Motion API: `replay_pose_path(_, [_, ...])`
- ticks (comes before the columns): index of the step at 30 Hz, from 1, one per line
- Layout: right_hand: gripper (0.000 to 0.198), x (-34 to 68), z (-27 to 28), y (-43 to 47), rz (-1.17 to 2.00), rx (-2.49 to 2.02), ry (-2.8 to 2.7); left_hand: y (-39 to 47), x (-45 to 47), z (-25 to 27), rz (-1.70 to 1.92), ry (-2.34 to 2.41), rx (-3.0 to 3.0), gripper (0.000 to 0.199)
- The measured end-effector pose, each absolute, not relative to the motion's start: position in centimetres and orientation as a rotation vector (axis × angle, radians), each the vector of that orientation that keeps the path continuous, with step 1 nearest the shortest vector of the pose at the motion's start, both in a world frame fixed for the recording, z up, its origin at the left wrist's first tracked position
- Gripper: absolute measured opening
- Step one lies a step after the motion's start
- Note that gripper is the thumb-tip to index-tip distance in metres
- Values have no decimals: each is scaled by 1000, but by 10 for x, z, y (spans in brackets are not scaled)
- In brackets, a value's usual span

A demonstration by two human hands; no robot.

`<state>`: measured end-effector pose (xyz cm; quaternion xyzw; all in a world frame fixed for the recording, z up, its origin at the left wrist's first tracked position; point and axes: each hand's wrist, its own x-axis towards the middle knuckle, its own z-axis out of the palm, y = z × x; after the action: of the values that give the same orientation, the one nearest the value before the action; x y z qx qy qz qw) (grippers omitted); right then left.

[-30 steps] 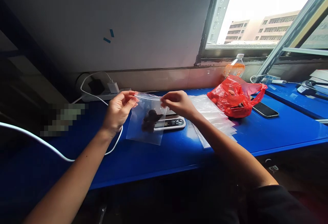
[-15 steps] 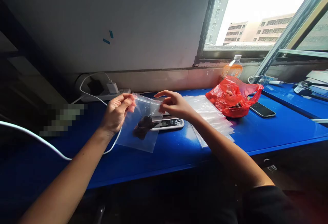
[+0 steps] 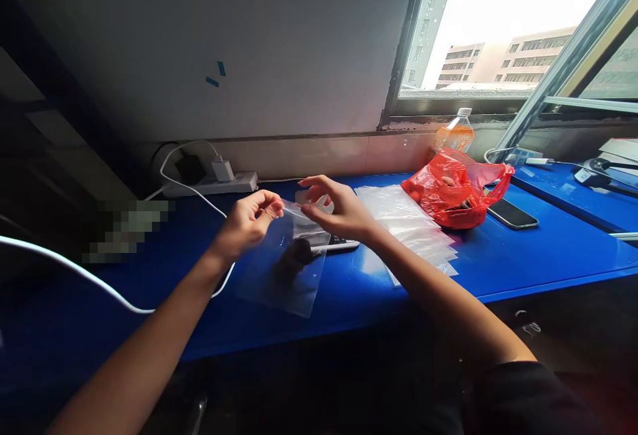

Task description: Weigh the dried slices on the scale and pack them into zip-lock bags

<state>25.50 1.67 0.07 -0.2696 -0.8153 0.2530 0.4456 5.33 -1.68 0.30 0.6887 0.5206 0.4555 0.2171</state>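
My left hand (image 3: pixel 254 221) pinches the top edge of a clear zip bag (image 3: pixel 304 299), which hangs tilted over the blue table. Inside lies a dark brown or black item (image 3: pixel 294 259), blurred, its kind unclear. My right hand (image 3: pixel 336 209) is at the bag's upper right; its thumb appears to touch the top edge, while the fingers are bent and apart from the thumb. Behind the bag sits a small digital scale (image 3: pixel 343 245), partly covered by the bag and my right hand. Right of it, flat clear bags (image 3: pixel 409 226) lie fanned in a stack.
A red plastic bag (image 3: pixel 448 189) with things inside stands beyond the stack, beside a phone (image 3: pixel 513 214) and an orange drink bottle (image 3: pixel 454 133). A power strip (image 3: pixel 209 184) with a white charger (image 3: pixel 222 169) lies along the wall. A white cable (image 3: pixel 94 282) crosses the table's left side.
My left hand has moved right and slightly down, closer to my right hand. The zip bag has shifted right and down with it. My right hand's thumb has moved left along the bag's top.
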Motion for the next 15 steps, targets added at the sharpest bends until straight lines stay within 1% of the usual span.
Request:
replay_pose_path(1, [37, 253, 0, 15, 644, -648, -2051, -20, 58, 3, 1213, 1466, 1975, 29])
replay_pose_path(4, [29, 246, -5, 11, 699, -631, -2143, -28, 70, 0, 1152, 1482, 2103, 30])
replay_pose_path(6, [27, 243, -8, 10, 727, -659, -2138, -30, 73, -2, 1173, 1483, 2109, 29])
replay_pose_path(11, [30, 239, -10, 7, 804, -734, -1969, -29, 73, -3, 1258, 1505, 2100, 24])
replay_pose_path(15, [24, 235, -6, 3, 817, -761, -1946, -29, 74, -2, 1326, 1558, 2191, 19])
